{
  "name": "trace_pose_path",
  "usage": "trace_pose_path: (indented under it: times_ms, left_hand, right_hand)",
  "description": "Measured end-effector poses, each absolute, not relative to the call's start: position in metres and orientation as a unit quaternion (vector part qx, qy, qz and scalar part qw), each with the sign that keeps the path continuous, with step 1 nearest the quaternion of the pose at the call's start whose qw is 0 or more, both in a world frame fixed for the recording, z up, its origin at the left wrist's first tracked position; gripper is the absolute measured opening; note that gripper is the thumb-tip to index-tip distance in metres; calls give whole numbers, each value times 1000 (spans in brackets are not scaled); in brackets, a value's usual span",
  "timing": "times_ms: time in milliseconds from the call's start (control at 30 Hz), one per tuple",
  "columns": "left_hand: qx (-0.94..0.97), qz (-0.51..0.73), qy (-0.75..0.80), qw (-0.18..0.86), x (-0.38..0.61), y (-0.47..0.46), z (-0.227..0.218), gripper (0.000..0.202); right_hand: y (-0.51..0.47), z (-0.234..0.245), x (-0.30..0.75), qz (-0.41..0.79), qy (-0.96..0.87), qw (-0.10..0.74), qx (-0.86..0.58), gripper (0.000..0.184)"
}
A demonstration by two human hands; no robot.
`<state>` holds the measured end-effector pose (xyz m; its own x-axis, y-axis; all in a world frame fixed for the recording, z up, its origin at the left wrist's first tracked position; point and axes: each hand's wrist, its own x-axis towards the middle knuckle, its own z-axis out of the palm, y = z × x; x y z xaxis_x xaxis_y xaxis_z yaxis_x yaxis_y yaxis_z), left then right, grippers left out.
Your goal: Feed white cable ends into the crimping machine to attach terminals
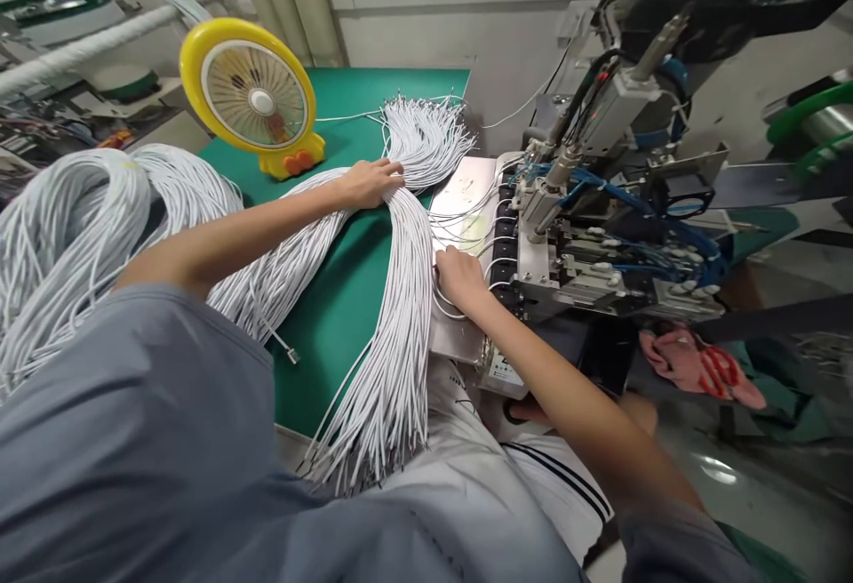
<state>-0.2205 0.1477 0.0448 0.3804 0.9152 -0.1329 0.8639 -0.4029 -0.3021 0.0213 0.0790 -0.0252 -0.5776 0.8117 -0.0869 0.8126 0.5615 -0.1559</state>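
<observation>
My left hand (371, 183) lies across the top of a thick bundle of white cables (410, 272), its fingers bent over the strands and the thumb hidden. The cables fan out below it toward my lap, and their far ends (430, 134) spread over the back of the table. Over the pale metal plate (459, 183), my right hand (459, 276) is closed, with a white cable looping out by its fingers; the fingertips are partly hidden. Several single cables run from the plate into a row of black slots (506, 232) on the machine beside that hand.
A yellow toy-shaped fan (248, 90) stands on the green table (353, 272). More coiled white cables (73, 227) lie at the left. At the right is a machine (566, 183) with metal cylinders and blue air hoses. A pink cloth (699, 365) hangs below it.
</observation>
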Motion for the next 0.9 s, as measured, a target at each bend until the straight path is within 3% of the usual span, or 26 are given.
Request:
trace_pose_path:
  times_ms: [233, 333, 400, 500, 600, 700, 800, 900]
  left_hand:
    - [-822, 142, -548, 63, -211, 144, 34, 58]
    - [-821, 153, -544, 81, -209, 143, 21, 68]
    - [-822, 154, -538, 106, -204, 141, 19, 73]
    - [-816, 120, -555, 112, -179, 133, 31, 63]
    - [-836, 13, -546, 55, -127, 118, 57, 51]
    - [-868, -63, -492, 6, -66, 91, 78, 44]
    - [-905, -125, -406, -27, -21, 56, 72, 42]
    - [-945, -110, -283, -121, 2, 27, 41, 41]
  right_hand:
    - [85, -14, 30, -81, 826, 6, 558, 30]
    - [53, -10, 46, -89, 829, -37, 551, 27]
    - [15, -14, 60, -137, 827, -123, 531, 25]
    - [-44, -33, 75, -315, 775, -173, 520, 31]
    - [-78, -61, 75, -464, 714, -199, 485, 30]
    - [-81, -85, 68, -518, 686, -213, 465, 34]
    - [-77, -92, 66, -536, 664, -226, 469, 36]
    - [-79, -84, 69, -474, 687, -238, 497, 31]
